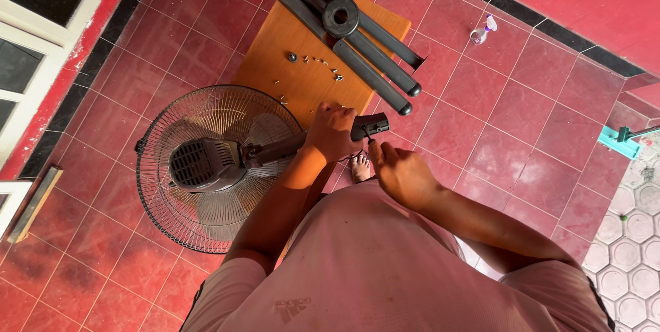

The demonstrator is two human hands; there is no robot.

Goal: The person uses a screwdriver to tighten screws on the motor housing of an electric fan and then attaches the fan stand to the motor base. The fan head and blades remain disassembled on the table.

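Over the tabletop [302,81], our left hand [333,133] grips the fan [206,163] neck, right hand [402,174] pinching a screwdriver [370,141]; base legs [344,26] and screws [320,64] lie unattached.

Bright daylight, warm and strong. Red tile floor [536,105] shines a little right of wooden stool [302,78], soft glare there. Small dark shadows under black tubes [357,43] on stool. Person's shirt [385,270] below stool lit flat, pale. Fan grille [206,167] left of stool sharp, thin wires clear. Tile lines bend far from stool, wide lens. Little motion blur. Window far left of stool dark.
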